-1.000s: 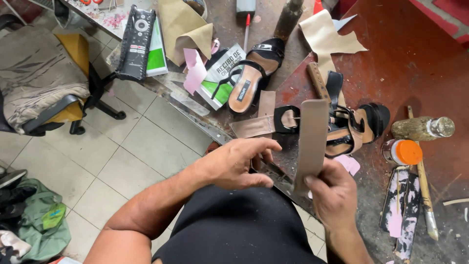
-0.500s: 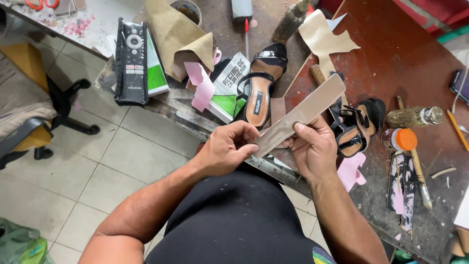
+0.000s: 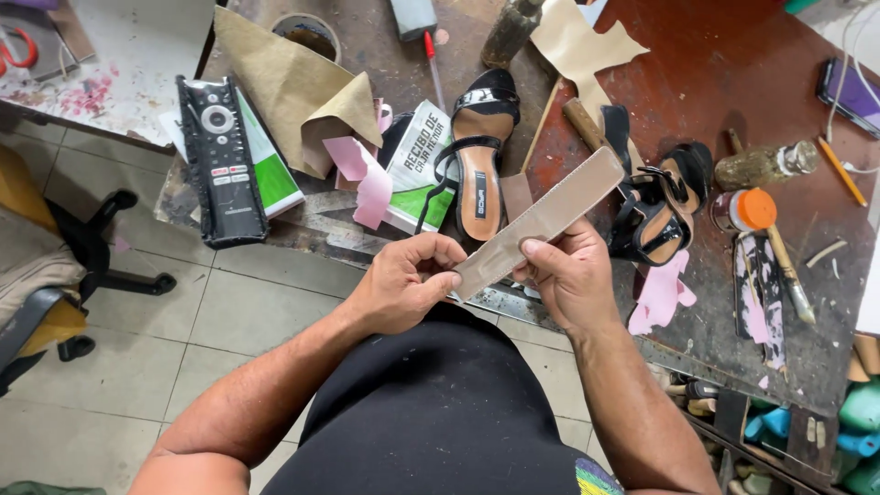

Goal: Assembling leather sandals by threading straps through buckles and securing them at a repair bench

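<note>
Both hands hold one long tan strip [image 3: 541, 223] in the air, just above the near edge of the messy brown surface [image 3: 733, 73]. The left hand [image 3: 399, 284] pinches the low end of the strip, with its fingers [image 3: 431, 249] curled in and pressed together on it. The right hand [image 3: 568, 275] grips the strip near its middle, thumb on top and the other fingers tucked behind it. The strip slants up and away from the fingers toward the right. Just past the left fingers lies a black sandal [image 3: 478, 156] with a tan inside, and a green and white booklet [image 3: 417, 165] lies beside it. Beyond the right fingers sits another black sandal [image 3: 665, 206], tipped on its side. A pink scrap [image 3: 662, 293] lies right next to the right hand. Farther out from the left fingers is a black remote [image 3: 218, 160], and an orange-capped jar [image 3: 744, 211] stands past the second sandal.
</note>
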